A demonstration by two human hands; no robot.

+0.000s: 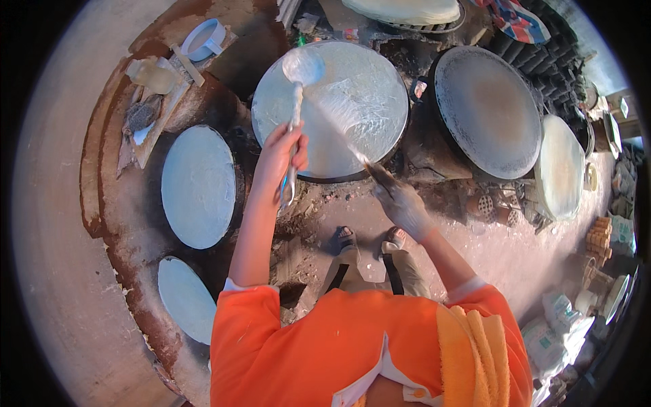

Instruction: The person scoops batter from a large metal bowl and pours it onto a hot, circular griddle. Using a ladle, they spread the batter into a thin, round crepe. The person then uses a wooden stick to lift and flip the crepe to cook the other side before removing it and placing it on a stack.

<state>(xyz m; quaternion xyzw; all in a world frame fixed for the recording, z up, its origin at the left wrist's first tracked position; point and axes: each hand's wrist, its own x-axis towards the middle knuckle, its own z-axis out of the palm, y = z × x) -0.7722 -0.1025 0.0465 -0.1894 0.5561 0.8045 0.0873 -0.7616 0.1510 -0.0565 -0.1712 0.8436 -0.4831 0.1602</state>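
Note:
My left hand (279, 154) is closed round the handle of a metal ladle (303, 66). The ladle's bowl is over the upper left of a large round griddle (369, 74) coated with pale, wet batter. My right hand (401, 203), just past the griddle's near edge, grips a long thin spreader (344, 134). Motion smears the spreader's pale far part, which reaches over the middle of the griddle; its exact shape cannot be made out.
Two pale-coated griddles (198, 186) (186, 300) sit at the left. A dark-rimmed griddle (488, 112) and a pale round sheet (560, 166) are at the right. A white handled pot (203, 39) and plastic jug (152, 76) stand upper left. Dark briquettes (542, 71) are stacked upper right.

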